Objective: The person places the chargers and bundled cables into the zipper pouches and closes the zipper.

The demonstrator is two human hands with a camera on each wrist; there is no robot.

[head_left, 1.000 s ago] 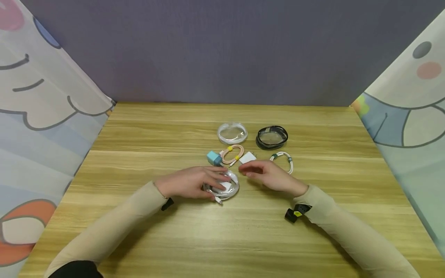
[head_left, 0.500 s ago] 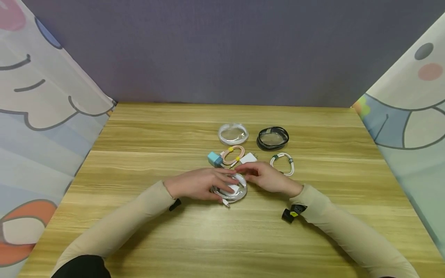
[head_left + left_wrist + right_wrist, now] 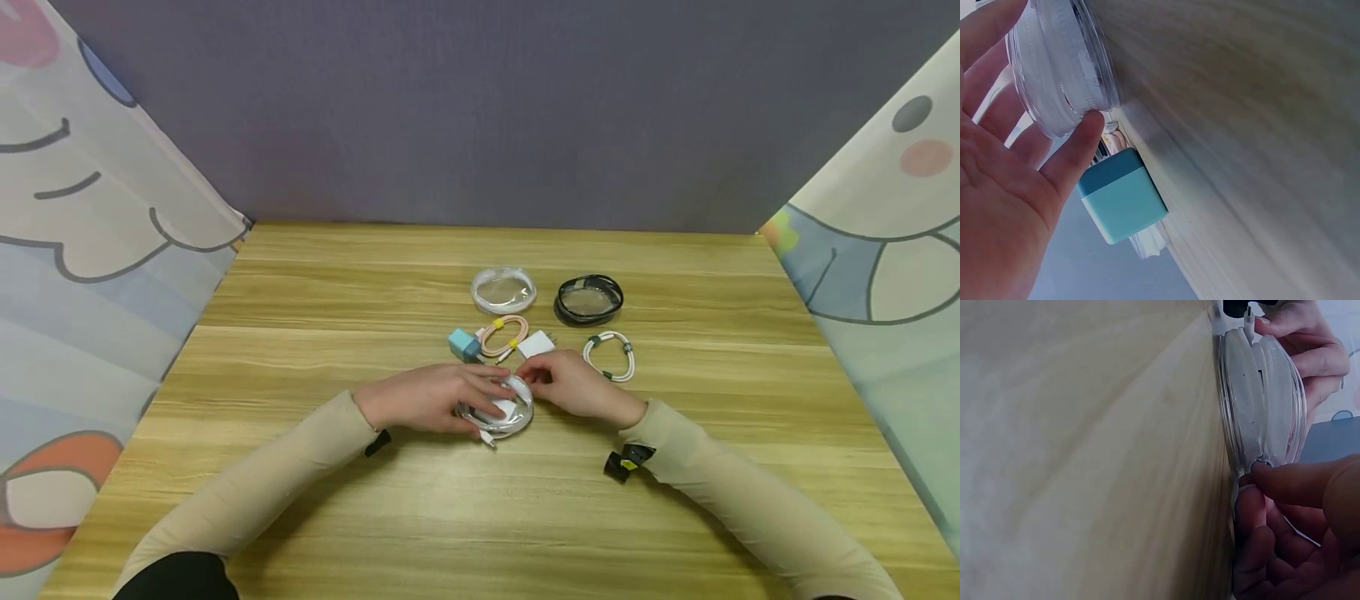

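A round clear zip case (image 3: 522, 419) with a white zip band lies on the table, a white block (image 3: 506, 407) showing inside. A white cable connector (image 3: 487, 439) pokes out at its near side. My left hand (image 3: 423, 400) grips the case from the left, fingers over its top and thumb at its side. At the case's right edge, my right hand (image 3: 573, 383) pinches the zip pull between thumb and forefinger. That pull is mostly hidden by the fingertips in the right wrist view, where the zip band (image 3: 1260, 400) faces the camera.
Just behind the case lie a blue charger plug (image 3: 464, 344), a pink coiled cable (image 3: 504, 336) and a white charger plug (image 3: 536, 344). A white coiled cable (image 3: 609, 356) is to the right. Farther back sit another clear case (image 3: 480, 304) and a black-rimmed one (image 3: 577, 317).
My left hand has shifted the case a little to the right. My right hand has come from beside the white plug to the case's edge and closed its fingertips there.
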